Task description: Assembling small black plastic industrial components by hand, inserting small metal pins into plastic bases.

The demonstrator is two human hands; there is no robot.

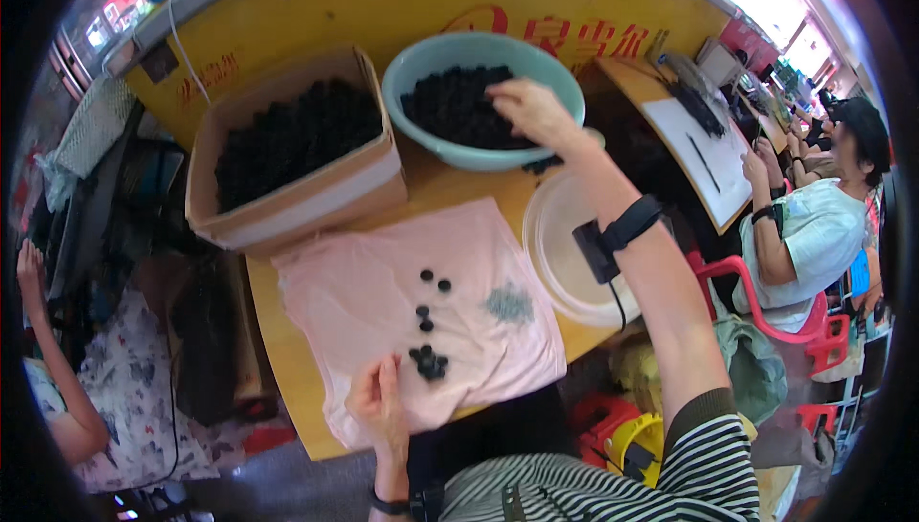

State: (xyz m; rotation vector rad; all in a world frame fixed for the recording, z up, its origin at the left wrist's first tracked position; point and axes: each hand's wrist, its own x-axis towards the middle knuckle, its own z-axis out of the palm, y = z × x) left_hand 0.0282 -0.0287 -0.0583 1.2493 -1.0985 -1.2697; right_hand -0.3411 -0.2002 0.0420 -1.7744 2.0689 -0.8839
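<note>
My right hand (538,112) is over a pale green bowl (565,72) heaped with small black round pieces (455,101). Its fingers are bent together at the heap, and I cannot make out what is between them. By the near edge of a pink cloth (383,268), my left hand (378,399) has thumb and fingers drawn together, the tips too small to show what they pinch. Just beyond it lies a little cluster of black round pieces (428,363). A few more black pieces (426,275) lie apart toward the middle of the cloth.
A cardboard box (325,206) full of black pieces stands left of the bowl. To the right is a clear round lid (560,235). A yellow panel (383,10) closes off the table's far side. Other people sit left and right, one in a white shirt (814,225).
</note>
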